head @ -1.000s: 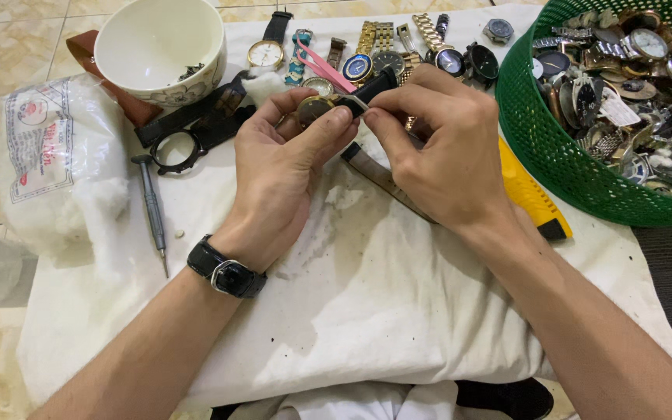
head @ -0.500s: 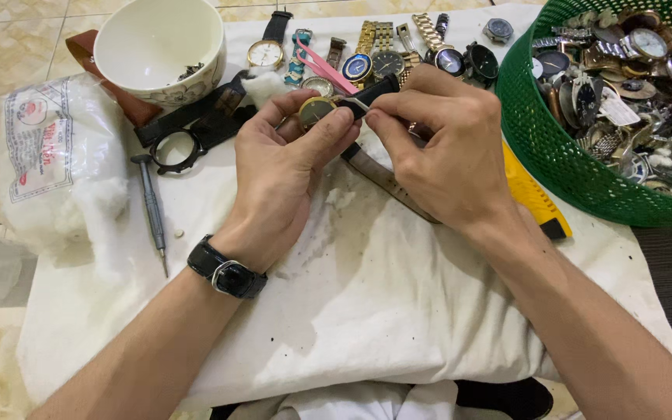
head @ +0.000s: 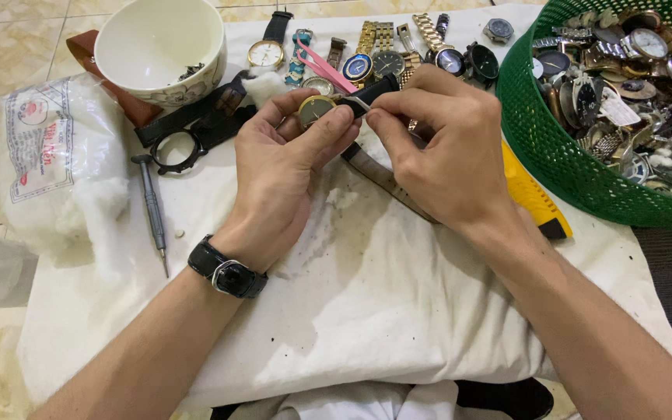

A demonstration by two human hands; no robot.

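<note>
A stained white cloth (head: 367, 311) covers the surface, laid over a beige tiled floor (head: 9, 47). Above the cloth's middle, the left hand (head: 281, 167) pinches a round gold-cased watch (head: 316, 109) between thumb and fingers. The right hand (head: 441, 148), touching the left at the fingertips, grips a thin metal tool (head: 358, 103) set against the watch's black strap (head: 375, 87). Just beyond the hands lies a row of assorted wristwatches (head: 383, 50). Right of the right hand stands a green plastic mesh basket (head: 554, 148) full of watches. Left of the left hand lie a small grey screwdriver (head: 152, 210) and a white ceramic bowl (head: 161, 43).
</note>
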